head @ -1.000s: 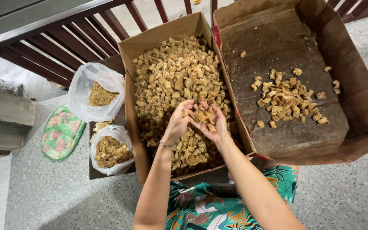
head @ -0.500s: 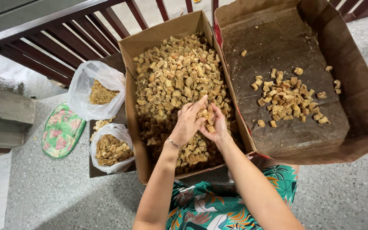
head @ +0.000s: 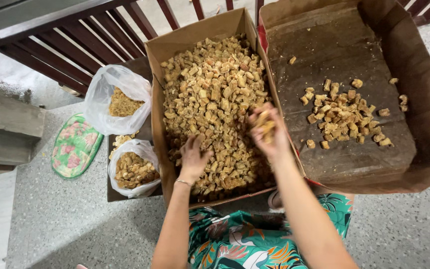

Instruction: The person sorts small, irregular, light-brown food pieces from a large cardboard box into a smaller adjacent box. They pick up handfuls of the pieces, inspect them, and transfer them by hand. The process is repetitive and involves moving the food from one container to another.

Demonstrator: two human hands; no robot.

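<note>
A cardboard box (head: 156, 89) in front of me is heaped with small tan-brown chunks (head: 215, 84). My left hand (head: 193, 156) lies palm down on the chunks near the box's front, fingers spread. My right hand (head: 266, 130) is lifted above the box's right edge, blurred, closed around a handful of chunks. To the right a larger open cardboard box (head: 424, 99) holds a small pile of the same chunks (head: 347, 114) on its dark, stained floor.
Two clear plastic bags (head: 103, 99) (head: 133, 167) with similar pieces sit on a board left of the box. A green floral mat (head: 75, 145) lies further left. A dark wooden railing (head: 75, 42) runs behind. The floor (head: 65, 219) is speckled grey.
Both hands were together in the middle of the heaped box. Now the right hand has risen toward the right box with a handful, and the left has dropped onto the chunks nearer me.
</note>
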